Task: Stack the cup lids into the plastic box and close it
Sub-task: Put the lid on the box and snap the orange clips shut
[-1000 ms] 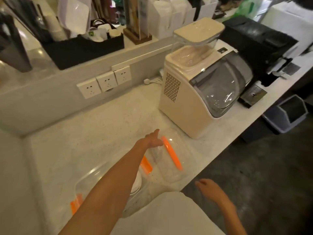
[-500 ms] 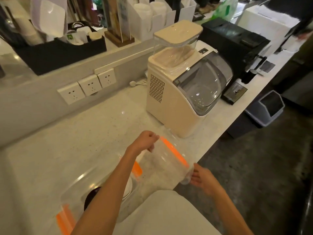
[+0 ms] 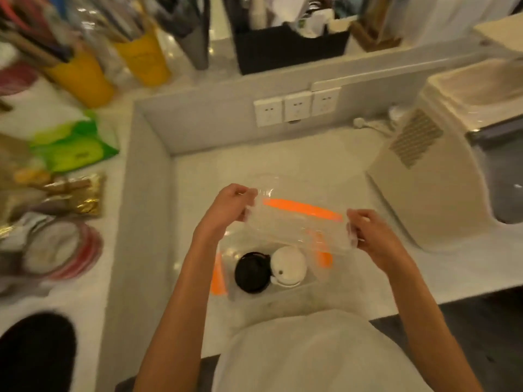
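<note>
A clear plastic box (image 3: 294,290) with orange clasps stands on the white counter just in front of me. Inside it lie a black cup lid (image 3: 250,274) and a white cup lid (image 3: 288,265) side by side. Above the box I hold its clear cover (image 3: 297,224), which has an orange strip along its far edge. My left hand (image 3: 229,212) grips the cover's left end and my right hand (image 3: 370,236) grips its right end. The cover hovers over the far part of the box, apart from the rim.
A cream ice machine (image 3: 441,176) stands on the right. Wall sockets (image 3: 295,107) sit on the back ledge. The raised shelf on the left holds yellow cups (image 3: 82,77), a green packet (image 3: 73,148) and a round tin (image 3: 59,250). A black organiser (image 3: 288,49) sits behind.
Both hands took hold of the clear cover at the right and carried it left over the box. My view swung left and down.
</note>
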A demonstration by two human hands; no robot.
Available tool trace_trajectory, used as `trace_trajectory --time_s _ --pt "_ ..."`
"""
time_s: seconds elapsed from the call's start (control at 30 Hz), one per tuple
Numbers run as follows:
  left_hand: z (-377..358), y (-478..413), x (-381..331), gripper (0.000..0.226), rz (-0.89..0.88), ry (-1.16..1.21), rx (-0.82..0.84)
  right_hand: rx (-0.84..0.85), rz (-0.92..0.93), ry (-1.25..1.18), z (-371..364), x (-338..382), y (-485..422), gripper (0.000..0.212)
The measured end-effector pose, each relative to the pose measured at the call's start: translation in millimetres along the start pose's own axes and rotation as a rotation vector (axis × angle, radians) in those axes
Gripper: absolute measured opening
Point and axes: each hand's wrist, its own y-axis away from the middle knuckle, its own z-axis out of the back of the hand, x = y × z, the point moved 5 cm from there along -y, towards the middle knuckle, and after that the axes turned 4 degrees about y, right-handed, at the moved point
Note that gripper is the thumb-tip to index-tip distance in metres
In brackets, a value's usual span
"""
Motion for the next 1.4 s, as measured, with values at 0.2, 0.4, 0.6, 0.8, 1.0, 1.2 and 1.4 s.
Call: trace_trajectory --time_s 0.2,0.4,0.6,0.8,1.0,1.2,1.4 --pt "67.2 29.1 49.9 0.039 0.072 0.036 -0.255 0.179 0.108 0.185 -73.2 42.8 -15.9 0.028" --pt "69.8 49.9 79.9 0.036 0.069 0.032 -0.344 0.156 0.145 0.301 -77.8 37.2 -5.9 0.023" --pt "43.4 81.5 110.5 0.027 0.086 -0.055 -0.383 0.108 0.134 0.340 -56.8 -8.7 21.0 0.026" --pt "32.0 97.9 129.3 0.021 0.060 -0.154 -0.394 0.121 0.166 0.376 -54.0 -22.2 43.0 0.038" --pt "32.1 93.8 132.3 0.020 0.042 -0.092 -0.409 0.099 0.173 0.384 -56.3 -20.8 38.8 0.035" --pt "32.1 87.0 133.6 0.028 0.045 -0.140 -0.392 0.101 0.165 0.421 -56.3 -19.3 39.2 0.045" --pt "27.3 94.3 141.2 0.023 0.040 -0.075 -0.393 0.099 0.140 0.422 -50.7 -33.2 37.4 0.039"
